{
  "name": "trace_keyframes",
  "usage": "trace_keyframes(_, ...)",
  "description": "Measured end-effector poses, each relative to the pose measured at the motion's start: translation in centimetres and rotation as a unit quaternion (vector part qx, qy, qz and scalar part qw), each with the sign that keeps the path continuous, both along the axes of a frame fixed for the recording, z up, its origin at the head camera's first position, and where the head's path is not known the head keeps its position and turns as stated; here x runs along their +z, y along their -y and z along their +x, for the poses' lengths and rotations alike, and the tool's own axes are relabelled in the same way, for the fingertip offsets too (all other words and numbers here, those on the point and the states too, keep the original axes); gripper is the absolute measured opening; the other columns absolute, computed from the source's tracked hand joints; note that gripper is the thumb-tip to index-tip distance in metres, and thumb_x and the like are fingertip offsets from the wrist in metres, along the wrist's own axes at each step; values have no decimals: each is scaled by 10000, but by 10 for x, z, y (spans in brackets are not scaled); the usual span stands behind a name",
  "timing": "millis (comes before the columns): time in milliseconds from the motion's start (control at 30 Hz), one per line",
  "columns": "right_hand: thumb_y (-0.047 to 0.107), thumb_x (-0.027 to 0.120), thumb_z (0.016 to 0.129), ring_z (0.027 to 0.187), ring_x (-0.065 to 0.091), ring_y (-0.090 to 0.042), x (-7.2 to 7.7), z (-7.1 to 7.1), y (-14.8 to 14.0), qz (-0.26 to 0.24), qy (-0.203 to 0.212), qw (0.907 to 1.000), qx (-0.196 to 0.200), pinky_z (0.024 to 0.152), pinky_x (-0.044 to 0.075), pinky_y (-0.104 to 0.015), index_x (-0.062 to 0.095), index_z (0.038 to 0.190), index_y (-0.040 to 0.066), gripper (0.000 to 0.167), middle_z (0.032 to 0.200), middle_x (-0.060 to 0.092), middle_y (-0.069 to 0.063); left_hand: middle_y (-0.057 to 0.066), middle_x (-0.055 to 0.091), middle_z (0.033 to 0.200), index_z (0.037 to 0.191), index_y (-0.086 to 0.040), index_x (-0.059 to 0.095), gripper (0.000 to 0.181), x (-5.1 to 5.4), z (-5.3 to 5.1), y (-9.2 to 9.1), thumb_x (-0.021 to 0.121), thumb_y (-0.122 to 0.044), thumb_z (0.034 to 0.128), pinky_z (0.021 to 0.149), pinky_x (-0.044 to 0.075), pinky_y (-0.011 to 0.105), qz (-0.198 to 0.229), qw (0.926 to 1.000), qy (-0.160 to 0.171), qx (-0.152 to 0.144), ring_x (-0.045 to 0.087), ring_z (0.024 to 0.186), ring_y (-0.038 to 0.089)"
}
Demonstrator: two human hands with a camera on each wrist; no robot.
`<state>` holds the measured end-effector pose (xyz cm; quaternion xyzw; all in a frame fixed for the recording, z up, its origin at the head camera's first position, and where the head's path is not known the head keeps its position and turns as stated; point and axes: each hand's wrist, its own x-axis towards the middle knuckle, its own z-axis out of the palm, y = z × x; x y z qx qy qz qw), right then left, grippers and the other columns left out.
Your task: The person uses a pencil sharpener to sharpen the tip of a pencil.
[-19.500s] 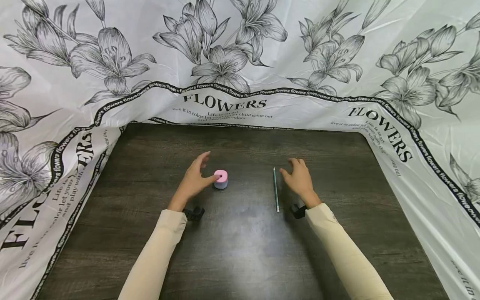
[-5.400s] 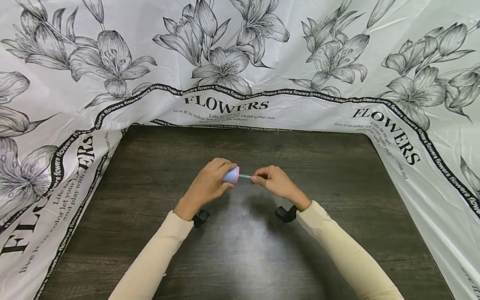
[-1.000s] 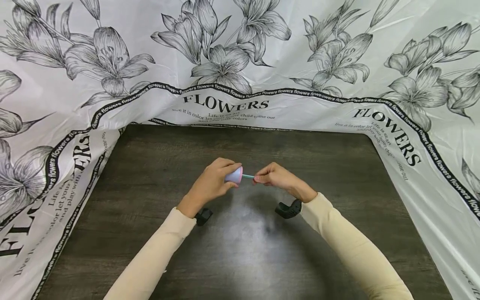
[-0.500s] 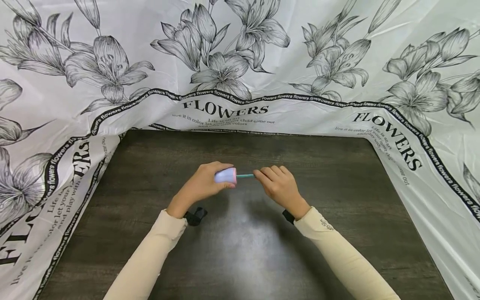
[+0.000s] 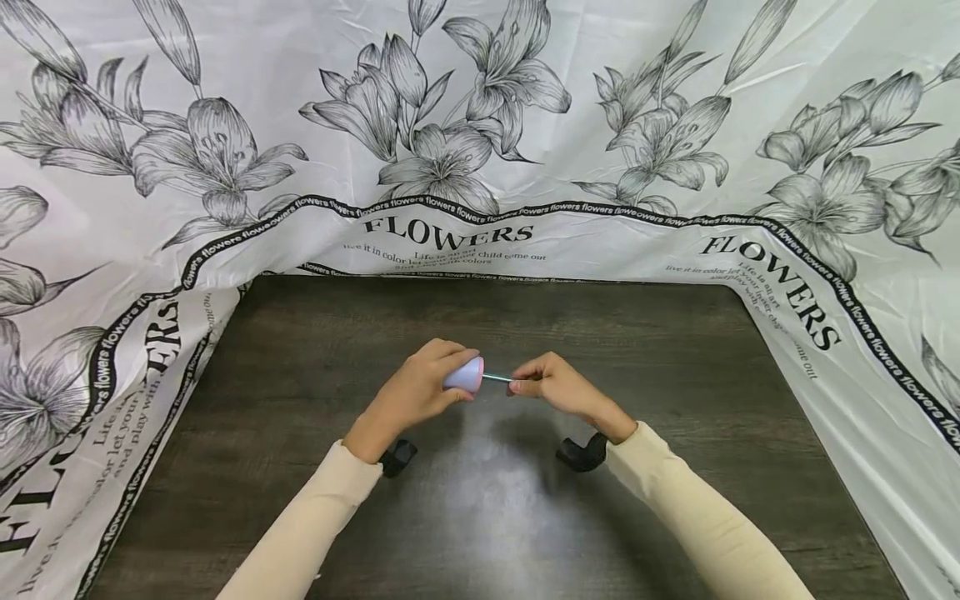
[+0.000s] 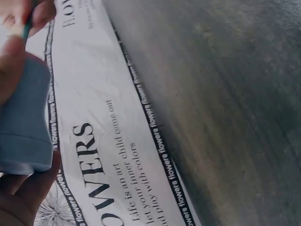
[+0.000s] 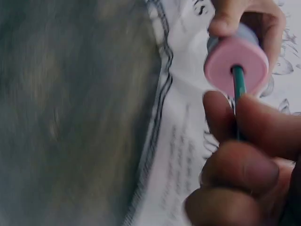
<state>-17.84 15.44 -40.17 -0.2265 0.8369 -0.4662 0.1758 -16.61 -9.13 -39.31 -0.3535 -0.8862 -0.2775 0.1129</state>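
My left hand (image 5: 412,385) grips a lavender pencil sharpener (image 5: 461,375) above the table, thumb and fingers around its body. The sharpener lies on its side, with its pink end (image 7: 221,66) facing my right hand. A teal pencil (image 5: 497,378) runs into the hole in that end, so its tip is hidden. My right hand (image 5: 566,387) pinches the pencil between thumb and fingers, a short way from the sharpener. In the left wrist view the sharpener body (image 6: 26,113) fills the left side, and the pencil (image 6: 28,28) shows above it.
A dark wood-grain table (image 5: 495,517) lies below both hands. White flower-printed cloth (image 5: 450,242) hangs behind it and along its sides. Each wrist carries a black camera mount (image 5: 581,452).
Sharpener and pencil first lay apart on the table; both are now held, with the pencil inserted. Over the last half second my right hand has turned from knuckles-up back to a thumb-and-finger pinch.
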Motion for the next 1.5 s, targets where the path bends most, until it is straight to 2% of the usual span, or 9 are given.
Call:
trace_keyframes(167, 192, 666, 896, 528, 482, -53, 0, 0, 0, 964, -2593, 9610, 27, 484, 389, -210, 704, 990, 91, 143, 754, 673, -16, 120, 620, 1146, 1254, -12, 602, 560, -2, -1, 0, 796, -217, 771, 803, 520, 378, 113, 9990, 383, 216, 591, 1016, 252)
trace_keyframes(467, 235, 539, 978, 602, 506, -166, -25, -7, 5, 1493, -7190, 6730, -883, 547, 369, -280, 670, 939, 98, 193, 761, 592, -12, 141, 611, 1166, 1323, -18, 547, 517, 10, -2, 8, 723, -122, 848, 714, 488, 341, 459, 9815, 1856, 127, 587, 876, 221)
trace_keyframes(567, 259, 468, 1012, 515, 448, -121, -27, -6, 7, 1480, -6899, 7044, -768, 474, 329, -234, 673, 898, 107, 280, 674, 543, 9, 142, 614, 1166, 1293, -1, 573, 527, 7, -2, 5, 758, -77, 805, 750, 510, 378, 531, 9886, 1396, 179, 599, 937, 255)
trace_keyframes(733, 221, 527, 982, 422, 325, -52, -12, -2, 11, 555, -2764, 9594, -10, 417, 260, -184, 723, 855, 83, 272, 569, 507, 34, 144, 609, 1148, 1232, 3, 625, 556, -4, -2, 0, 808, 33, 708, 868, 520, 398, 240, 9989, -346, 188, 574, 1078, 287)
trace_keyframes(833, 174, 535, 975, 433, 253, -82, -2, -4, 9, 131, -652, 9976, -207, 451, 243, -219, 718, 857, 49, 252, 531, 431, 13, 130, 620, 1130, 1194, -10, 650, 565, -6, -3, -1, 827, 64, 663, 906, 510, 370, 159, 9956, -919, 100, 571, 1091, 271)
trace_keyframes(1000, 206, 656, 906, 491, 455, -71, -8, -3, 7, 862, -2804, 9559, -130, 460, 353, -218, 671, 997, 68, 165, 729, 650, -13, 121, 634, 1145, 1214, -13, 635, 541, -6, -5, 3, 831, -46, 711, 917, 498, 404, 161, 9983, -467, 306, 577, 1095, 270)
trace_keyframes(1300, 207, 568, 966, 652, 569, -133, -25, 0, 5, 1518, -6965, 6989, -573, 546, 387, -242, 700, 955, 102, 169, 824, 651, 14, 104, 643, 1117, 1272, -33, 597, 501, -2, -9, 12, 753, -205, 829, 711, 475, 322, 185, 9892, 1456, 36, 578, 854, 190)
trace_keyframes(1400, 207, 517, 994, 585, 528, -119, -27, 0, 6, 1382, -7081, 6903, -541, 512, 386, -225, 705, 948, 100, 221, 745, 611, 21, 117, 650, 1112, 1252, -8, 606, 499, -1, -9, 10, 769, -171, 810, 723, 489, 345, 273, 9902, 1372, -10, 597, 871, 215)
trace_keyframes(1500, 196, 577, 955, 487, 462, -75, -25, 2, 8, 1265, -6332, 7621, -471, 436, 356, -192, 724, 919, 106, 176, 651, 563, 31, 132, 643, 1129, 1251, 11, 604, 529, -6, -6, 6, 791, -148, 783, 779, 510, 384, 269, 9967, 764, 84, 605, 958, 250)
